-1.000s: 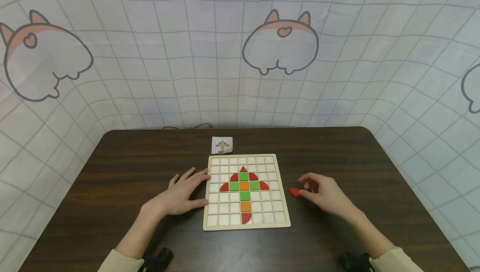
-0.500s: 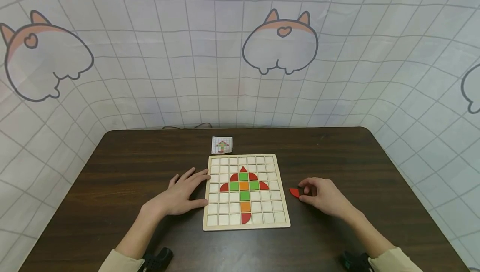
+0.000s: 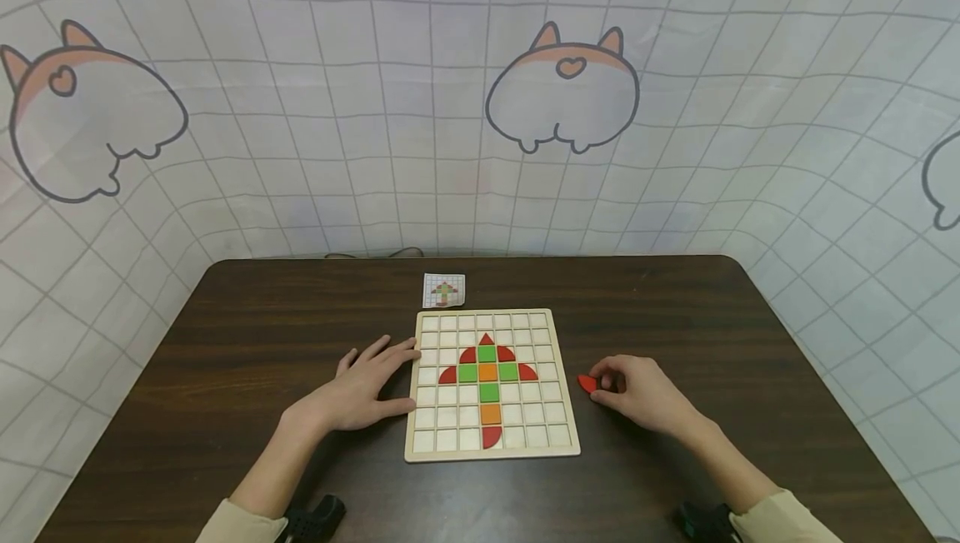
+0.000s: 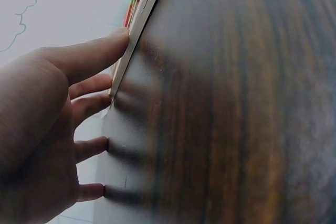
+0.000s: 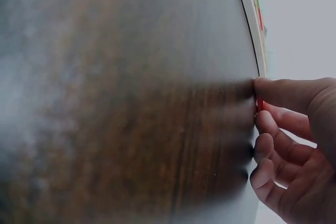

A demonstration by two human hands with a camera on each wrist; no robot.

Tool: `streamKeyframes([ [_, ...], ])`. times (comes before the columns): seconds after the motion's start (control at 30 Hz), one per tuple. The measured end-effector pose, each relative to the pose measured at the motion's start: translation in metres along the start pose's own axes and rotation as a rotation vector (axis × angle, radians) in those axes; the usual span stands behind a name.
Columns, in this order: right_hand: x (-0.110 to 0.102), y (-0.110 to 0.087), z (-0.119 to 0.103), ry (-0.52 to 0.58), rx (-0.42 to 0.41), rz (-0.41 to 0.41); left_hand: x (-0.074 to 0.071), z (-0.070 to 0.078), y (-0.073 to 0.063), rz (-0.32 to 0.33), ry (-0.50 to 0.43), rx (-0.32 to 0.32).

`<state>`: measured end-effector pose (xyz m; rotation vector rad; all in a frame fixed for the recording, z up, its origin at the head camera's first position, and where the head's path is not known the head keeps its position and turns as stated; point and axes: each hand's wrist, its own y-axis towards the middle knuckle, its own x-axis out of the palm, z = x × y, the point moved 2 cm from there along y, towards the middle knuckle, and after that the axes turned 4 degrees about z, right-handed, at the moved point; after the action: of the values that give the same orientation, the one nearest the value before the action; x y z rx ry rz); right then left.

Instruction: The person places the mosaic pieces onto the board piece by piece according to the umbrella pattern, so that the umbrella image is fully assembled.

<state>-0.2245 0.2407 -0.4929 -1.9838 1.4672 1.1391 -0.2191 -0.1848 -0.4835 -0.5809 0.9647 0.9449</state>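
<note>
Flat on the table lies a wooden grid board (image 3: pixel 447 440), with red, green and orange tiles set in its cells in an arrow-like pattern. My left hand (image 3: pixel 358 390) rests at the board's left side, fingers spread; its thumb touches the frame in the left wrist view. Right of the board, my right hand (image 3: pixel 647 393) pinches a red quarter-circle tile (image 3: pixel 585 382) between thumb and index finger, low at the tabletop. Only a sliver of that red tile (image 5: pixel 260 105) shows in the right wrist view, and the other fingers are curled beside it.
A small paper card (image 3: pixel 444 291) printed with a similar coloured pattern lies just behind the board. The dark wooden table (image 3: pixel 285 310) ends at a white wall covering (image 3: pixel 420 127) with grid lines and animal drawings. A dark cable (image 3: pixel 405 251) shows at the table's back edge.
My right thumb and index finger have come closer round the red quarter-circle tile, which now appears turned and more covered by the fingers. My left hand and the board stay in place.
</note>
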Motion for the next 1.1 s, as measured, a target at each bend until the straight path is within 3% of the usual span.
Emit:
streamKeyframes([
  [0.37,0.002,0.004,-0.008,0.053,-0.019,-0.011,0.0,0.001,0.001,-0.007,-0.005,0.002],
  [0.77,0.02,0.011,-0.039,0.107,-0.093,-0.028,0.002,-0.001,0.003,-0.013,-0.024,-0.008],
  [1.1,0.039,0.014,-0.065,0.142,-0.165,-0.101,0.003,-0.004,0.001,-0.005,-0.025,-0.011],
])
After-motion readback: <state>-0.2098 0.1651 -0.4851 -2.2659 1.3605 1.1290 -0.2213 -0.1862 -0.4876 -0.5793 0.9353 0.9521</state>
